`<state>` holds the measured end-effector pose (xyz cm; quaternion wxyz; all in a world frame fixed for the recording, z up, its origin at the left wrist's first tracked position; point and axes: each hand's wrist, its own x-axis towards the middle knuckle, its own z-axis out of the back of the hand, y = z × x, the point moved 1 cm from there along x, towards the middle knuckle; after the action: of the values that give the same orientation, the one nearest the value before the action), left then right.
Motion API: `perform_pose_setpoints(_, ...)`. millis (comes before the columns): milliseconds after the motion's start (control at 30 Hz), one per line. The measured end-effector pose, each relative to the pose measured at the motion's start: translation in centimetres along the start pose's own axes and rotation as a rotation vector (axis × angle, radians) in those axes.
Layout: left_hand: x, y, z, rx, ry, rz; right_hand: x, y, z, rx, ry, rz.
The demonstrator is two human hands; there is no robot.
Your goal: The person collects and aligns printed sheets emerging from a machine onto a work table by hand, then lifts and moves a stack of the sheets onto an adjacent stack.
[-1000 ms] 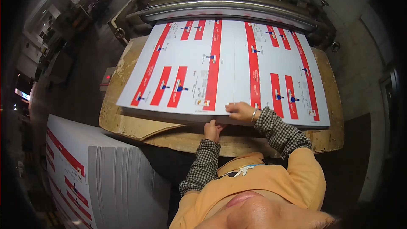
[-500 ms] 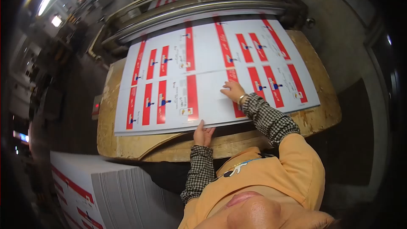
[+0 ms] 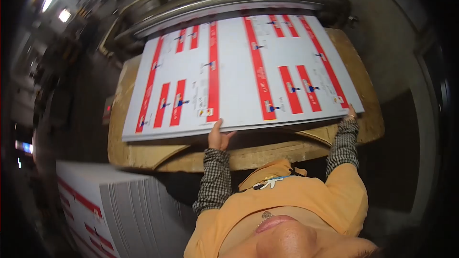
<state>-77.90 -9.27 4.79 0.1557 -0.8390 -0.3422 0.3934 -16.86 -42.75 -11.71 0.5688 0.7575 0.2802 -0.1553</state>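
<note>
Large white sheets with red printed bands (image 3: 236, 76) lie stacked on a worn wooden board, their far edge at a metal roller. My left hand (image 3: 219, 137) is at the near edge of the sheets, left of the middle, with its thumb on top and the fingers partly below the edge. At the near right corner, my right hand (image 3: 351, 112) grips the sheets' edge, its fingers partly hidden by the sleeve and the corner. Both forearms wear black-and-white checked sleeves.
The wooden board (image 3: 373, 110) extends past the sheets on both sides. Across the back runs the machine's metal roller (image 3: 224, 7). A tall stack of printed sheets (image 3: 138, 210) stands at the lower left. Other equipment is dim at the upper left.
My right hand has moved from the middle of the sheets to the near right corner. My left hand has shifted slightly left. The top sheet's printed pattern looks different.
</note>
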Motion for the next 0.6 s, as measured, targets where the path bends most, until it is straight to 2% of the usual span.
perform_pose_setpoints(67, -1.0, 0.3, 0.0, -0.011, 0.018, -0.005, -2.5, 2.2, -0.8, -0.071, -0.125, 0.086)
perform_pose_setpoints(133, -0.5, 0.8, 0.6, -0.059, 0.068, -0.007, -7.0, 4.7, -3.0, -0.181, -0.33, 0.057)
perform_pose_setpoints(167, -0.1, 1.9, 1.3, -0.113, 0.031, -0.038, -9.0, 5.9, -4.0, -0.232, -0.432, 0.034)
perform_pose_setpoints(200, 0.0, 2.4, 1.7, -0.164, -0.002, -0.07, -10.7, 6.7, -4.8, -0.217, -0.383, 0.12)
perform_pose_setpoints(267, -1.7, 1.0, 1.1, -0.382, -0.119, -0.325, -9.4, 6.4, -4.5, -0.045, -0.311, 0.14)
perform_pose_setpoints(300, -1.1, -1.2, 4.2, -0.37, -0.153, -0.5, -10.8, 7.1, -5.4, -0.153, -0.414, 0.162)
perform_pose_setpoints(333, -1.0, -4.7, 8.5, -0.358, -0.189, -0.673, -14.0, 8.2, -7.2, -0.464, -0.6, 0.122)
perform_pose_setpoints(367, -2.8, -9.2, 11.0, -0.353, -0.117, -0.784, -14.9, 7.9, -8.2, -0.408, -0.654, 0.221)
perform_pose_setpoints(400, -4.0, -13.3, 13.2, -0.358, -0.239, -0.878, -14.6, 8.2, -7.9, -0.492, -0.679, 0.218)
perform_pose_setpoints(433, -4.6, -17.1, 15.4, -0.137, -0.258, -0.953, -14.5, 8.3, -7.9, -0.35, -0.556, 0.301)
perform_pose_setpoints(467, -5.0, -20.4, 17.6, -0.234, -0.494, -0.926, -10.9, 8.3, -5.1, -0.246, -0.341, 0.457)
perform_pose_setpoints(500, -4.5, -23.8, 19.3, -0.334, -0.713, -0.894, -10.3, 9.2, -4.4, -0.131, -0.107, 0.476)
perform_pose_setpoints(533, -3.9, -26.5, 20.3, -0.359, -0.872, -0.8, -12.8, 10.6, -6.5, -0.055, -0.055, 0.429)
perform_pose_setpoints(567, -3.5, -28.2, 20.2, -0.254, -0.744, -0.799, -15.3, 12.0, -8.8, -0.129, -0.037, 0.445)
perform_pose_setpoints(600, -3.2, -29.6, 19.9, -0.153, -0.62, -0.795, -15.8, 13.8, -9.1, -0.475, -0.136, 0.518)
